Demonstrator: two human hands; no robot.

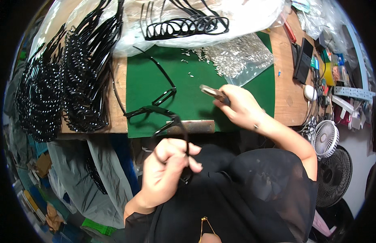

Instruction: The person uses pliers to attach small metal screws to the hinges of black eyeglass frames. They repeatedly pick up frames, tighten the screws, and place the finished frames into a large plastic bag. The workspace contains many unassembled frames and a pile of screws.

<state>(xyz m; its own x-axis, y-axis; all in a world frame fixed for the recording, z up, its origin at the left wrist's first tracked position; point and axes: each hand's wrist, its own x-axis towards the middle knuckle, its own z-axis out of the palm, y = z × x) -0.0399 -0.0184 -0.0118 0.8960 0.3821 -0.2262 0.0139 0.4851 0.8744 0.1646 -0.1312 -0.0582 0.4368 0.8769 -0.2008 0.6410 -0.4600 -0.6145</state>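
Note:
My left hand [165, 170], in front of the table edge, has its fingers closed on a black eyeglass frame [180, 123]. Part of that frame is hidden behind the fingers. Over the green mat [236, 97], my right hand [241, 106] grips a pair of pliers [214, 94], whose jaws point left. The pliers stay apart from the held frame. Another black eyeglass frame [164, 96] lies on the mat's left part, one temple stretching toward the back; where the two frames overlap, I cannot tell them apart. Small silvery metal pieces [236, 52] spill from a clear plastic bag [250, 73].
Thick rows of black eyeglass frames [84, 81] are stacked at the left. More frames [188, 27] rest on plastic sheeting [252, 16] at the back. A metal strip [196, 126] lines the front edge. On the right are a black phone [303, 60], cables and a small white fan [325, 138].

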